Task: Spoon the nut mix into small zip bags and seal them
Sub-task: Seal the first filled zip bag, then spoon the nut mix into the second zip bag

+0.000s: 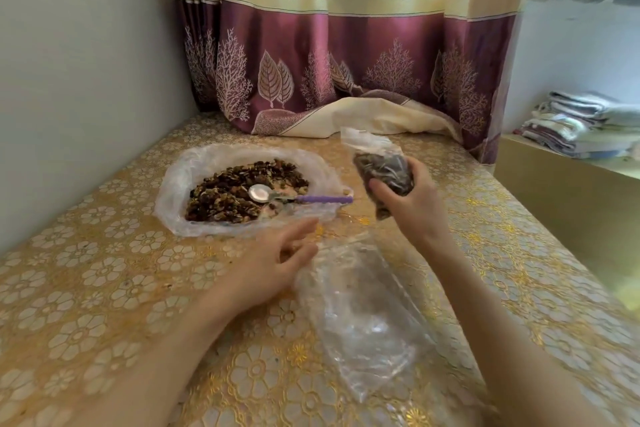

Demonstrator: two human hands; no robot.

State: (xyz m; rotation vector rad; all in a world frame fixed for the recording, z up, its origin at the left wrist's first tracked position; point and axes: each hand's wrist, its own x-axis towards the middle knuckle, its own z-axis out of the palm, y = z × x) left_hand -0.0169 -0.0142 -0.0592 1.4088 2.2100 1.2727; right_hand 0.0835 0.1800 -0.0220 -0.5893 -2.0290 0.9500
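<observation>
My right hand [414,203] grips a small clear zip bag [379,166] filled with dark nut mix and holds it above the table, its top flap sticking up. My left hand [273,262] hovers with relaxed fingers over the table, holding nothing, next to a pile of empty clear zip bags [360,315]. The loose nut mix [239,192] lies on a spread plastic sheet [180,180] at the centre left. A metal spoon with a purple handle [301,198] rests across the mix, bowl to the left.
The table [104,288] has a gold floral cover and stands in a corner against a grey wall. A cream and maroon curtain [346,62] hangs behind and drapes onto the table. Folded towels [581,125] lie on a ledge at the right.
</observation>
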